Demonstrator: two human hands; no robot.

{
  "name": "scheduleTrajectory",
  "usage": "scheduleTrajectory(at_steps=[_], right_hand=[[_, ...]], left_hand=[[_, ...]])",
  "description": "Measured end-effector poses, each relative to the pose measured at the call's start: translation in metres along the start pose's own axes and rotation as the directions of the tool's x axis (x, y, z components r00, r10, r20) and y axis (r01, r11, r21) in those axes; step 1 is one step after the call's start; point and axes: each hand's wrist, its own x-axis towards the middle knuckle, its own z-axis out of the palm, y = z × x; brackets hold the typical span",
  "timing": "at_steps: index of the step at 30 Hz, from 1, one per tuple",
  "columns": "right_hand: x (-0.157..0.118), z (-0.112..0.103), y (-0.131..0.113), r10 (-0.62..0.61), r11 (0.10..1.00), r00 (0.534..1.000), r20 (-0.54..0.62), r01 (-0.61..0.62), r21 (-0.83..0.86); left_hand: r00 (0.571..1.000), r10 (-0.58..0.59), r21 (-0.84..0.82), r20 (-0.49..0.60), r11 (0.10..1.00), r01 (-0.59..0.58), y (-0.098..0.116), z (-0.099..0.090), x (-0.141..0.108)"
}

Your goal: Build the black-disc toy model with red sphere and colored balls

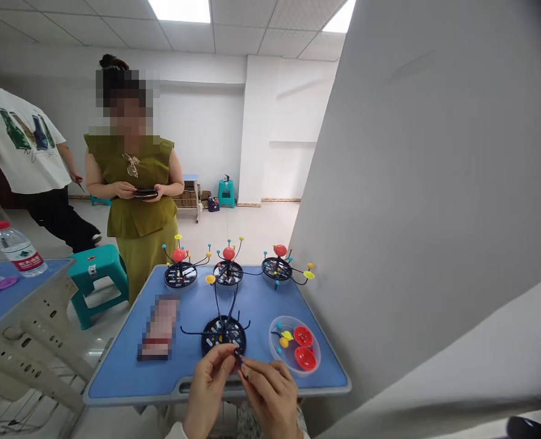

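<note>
My left hand (210,381) and my right hand (271,390) meet at the table's near edge. Both have their fingertips pinched on a small black part (238,358), mostly covered by the fingers. Just beyond them stands a planet model base (223,334), a round black disc with bare curved black arms and no balls on them. To the right, a clear plastic bowl (274,360) contains two red half-shells (304,336) and several small blue, yellow and orange pieces.
Three planet models with red centre balls, left (179,255), middle (229,253) and right (280,250), line the blue table's (192,378) far edge. A blurred pinkish packet (160,326) lies left. A person (137,183) stands beyond; a wall (426,183) rises right.
</note>
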Motion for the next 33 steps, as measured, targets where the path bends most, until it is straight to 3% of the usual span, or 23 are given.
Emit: scheduleTrajectory(at_steps=[3, 6, 9, 11, 15, 20, 22, 33], right_hand=[[0.015, 0.015, 0.007, -0.061, 0.993, 0.998, 0.018, 0.063, -0.100], [0.031, 0.027, 0.010, -0.089, 0.984, 0.996, 0.015, 0.090, -0.156], [0.040, 0.034, 0.010, -0.096, 0.977, 0.995, 0.031, 0.100, -0.189], [0.042, 0.036, 0.009, -0.088, 0.974, 0.995, 0.046, 0.095, -0.208], [0.040, 0.037, 0.010, -0.097, 0.965, 0.993, 0.063, 0.109, -0.240], [0.039, 0.041, 0.011, -0.129, 0.967, 0.992, -0.015, 0.122, -0.224], [0.038, 0.043, 0.011, -0.136, 0.966, 0.990, -0.030, 0.126, -0.228], [0.024, 0.055, 0.008, -0.108, 0.970, 0.992, 0.069, 0.121, -0.210]], left_hand=[[0.987, 0.157, 0.350, -0.041, 0.927, -0.133, 0.005, -0.013, 0.011], [0.935, 0.353, 0.678, -0.047, 0.699, -0.229, 0.005, -0.018, 0.024], [0.897, 0.442, 0.835, -0.028, 0.504, -0.222, 0.002, -0.016, 0.033], [0.891, 0.455, 0.875, -0.011, 0.436, -0.212, 0.001, -0.014, 0.036], [0.876, 0.483, 0.897, 0.008, 0.384, -0.220, -0.004, -0.011, 0.035], [0.751, 0.660, 0.893, -0.027, 0.354, -0.279, -0.014, -0.010, 0.037], [0.722, 0.692, 0.893, -0.018, 0.336, -0.300, -0.019, -0.010, 0.039], [0.732, 0.652, 0.928, 0.199, 0.115, -0.355, -0.056, -0.035, 0.041]])
